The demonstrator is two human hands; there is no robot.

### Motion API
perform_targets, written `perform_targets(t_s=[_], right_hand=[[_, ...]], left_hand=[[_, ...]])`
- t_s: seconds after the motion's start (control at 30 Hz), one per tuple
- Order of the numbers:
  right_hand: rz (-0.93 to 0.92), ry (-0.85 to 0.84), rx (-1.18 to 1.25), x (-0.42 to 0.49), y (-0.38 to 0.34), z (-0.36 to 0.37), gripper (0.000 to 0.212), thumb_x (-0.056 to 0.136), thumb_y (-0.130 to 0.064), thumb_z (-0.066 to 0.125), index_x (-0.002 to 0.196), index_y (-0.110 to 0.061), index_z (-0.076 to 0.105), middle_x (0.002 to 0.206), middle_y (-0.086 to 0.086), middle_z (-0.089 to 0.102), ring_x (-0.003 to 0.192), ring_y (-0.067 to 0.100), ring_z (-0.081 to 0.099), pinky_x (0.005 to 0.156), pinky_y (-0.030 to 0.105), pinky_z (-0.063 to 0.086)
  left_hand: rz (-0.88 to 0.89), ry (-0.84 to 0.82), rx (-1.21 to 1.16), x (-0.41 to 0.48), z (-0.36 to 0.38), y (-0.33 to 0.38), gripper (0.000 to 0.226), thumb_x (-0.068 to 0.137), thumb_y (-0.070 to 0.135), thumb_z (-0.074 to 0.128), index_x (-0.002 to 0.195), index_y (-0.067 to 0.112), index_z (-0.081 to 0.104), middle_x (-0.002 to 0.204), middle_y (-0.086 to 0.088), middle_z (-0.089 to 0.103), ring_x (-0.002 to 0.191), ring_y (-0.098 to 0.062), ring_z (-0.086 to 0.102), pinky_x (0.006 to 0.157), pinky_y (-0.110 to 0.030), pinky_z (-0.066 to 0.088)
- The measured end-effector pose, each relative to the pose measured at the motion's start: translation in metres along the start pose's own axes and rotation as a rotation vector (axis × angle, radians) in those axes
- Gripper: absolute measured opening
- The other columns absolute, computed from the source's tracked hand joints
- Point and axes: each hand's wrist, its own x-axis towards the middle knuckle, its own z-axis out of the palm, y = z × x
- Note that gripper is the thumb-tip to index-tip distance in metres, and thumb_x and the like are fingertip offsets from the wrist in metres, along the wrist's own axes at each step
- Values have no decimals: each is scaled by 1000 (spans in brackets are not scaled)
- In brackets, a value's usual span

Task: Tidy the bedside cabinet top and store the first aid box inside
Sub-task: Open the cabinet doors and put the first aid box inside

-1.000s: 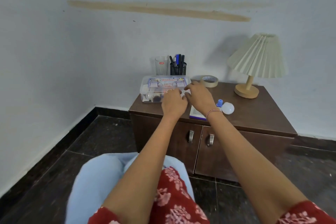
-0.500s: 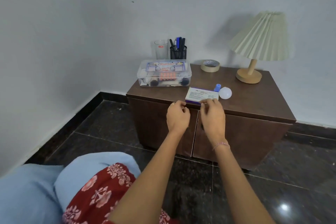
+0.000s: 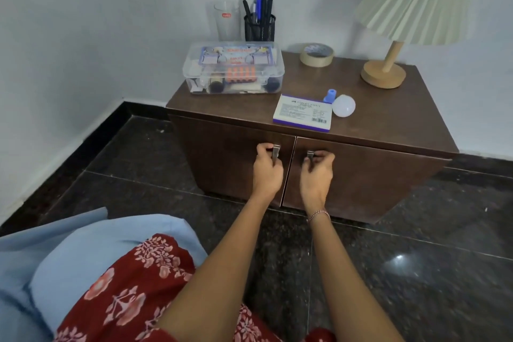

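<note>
While the left hand (image 3: 267,168) and right hand (image 3: 317,171) grip the brown cabinet's metal door handles (image 3: 275,152), the clear rectangular plastic first aid box (image 3: 234,68) lies lengthwise left-to-right, upper centre.

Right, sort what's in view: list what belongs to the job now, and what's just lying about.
In the job:
clear plastic first aid box
dark brown wooden cabinet and its two metal door handles
left hand, right hand, each gripping a handle

Lying about:
white and purple carton
white bulb
tape roll
black mesh pen holder
drinking glass
pleated lamp

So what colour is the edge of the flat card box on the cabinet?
Purple-blue, around a white printed face, on the flat card box; head view.
</note>
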Motion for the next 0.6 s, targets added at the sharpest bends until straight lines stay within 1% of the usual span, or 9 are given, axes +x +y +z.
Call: perform_targets(t_s=[0.1,0.2,0.27,0.33,0.37,0.43,0.47,0.53,0.6], right_hand=[[-10,6,-45,1,6,5,21,89,-2,52,108,-3,43,96,12,60,90,32,61,74,30,42],[6,15,-88,-1,11,11,25,90,-4,52,112,-5,41,100,14,64,90,32,63,72,29,42],[8,32,-99,-4,16,11,27,91,-6,52,115,-6,39,100,10,64,90,32,64,71,30,43],[-24,28,-92,-8,21,10,34,92,-9,52,121,-8,35,94,2,59,86,30,65,68,26,40],[-51,12,-88,-11,22,10,39,92,-12,51,125,-10,31,94,-1,57,85,28,65,68,26,40],[-98,-57,-79,-17,23,9,50,93,-17,51,135,-17,22,103,2,61,88,24,65,71,26,43],[-103,-97,-71,-20,22,9,55,93,-19,51,138,-23,18,111,5,62,91,23,65,72,25,44],[-93,-141,-64,-23,19,8,60,94,-22,50,141,-31,13,116,8,63,93,23,67,72,26,46],[-115,-152,-113,-26,16,-1,64,96,-28,48,144,-34,8,114,12,65,88,28,68,68,28,47]], left_hand=[[79,-68,75,0,-7,-12,35,89,2,49,122,10,40,107,-6,61,103,-25,60,93,-40,47],[144,-115,166,-5,-17,-21,34,90,4,49,121,10,36,92,3,57,91,-24,62,85,-45,49],[175,-124,188,-15,-21,-25,39,92,8,48,126,12,29,85,9,53,82,-21,62,80,-48,50],[208,-119,218,-29,-25,-28,52,95,16,46,137,23,16,84,14,50,77,-18,61,76,-47,52],[228,-103,245,-36,-29,-30,60,96,22,45,142,30,8,87,12,53,76,-18,61,75,-46,53],[275,-51,326,-47,-38,-35,70,98,37,39,145,42,-13,98,-1,60,80,-21,63,71,-41,54],[297,-32,375,-50,-42,-37,70,97,44,35,142,47,-19,99,-5,60,81,-21,63,69,-38,52],[325,-14,463,-51,-49,-39,63,96,52,29,139,53,-18,90,-1,54,72,-13,56,61,-32,48],[320,-18,515,-55,-54,-38,56,96,57,24,141,55,-9,81,3,49,67,-10,52,55,-28,42]])
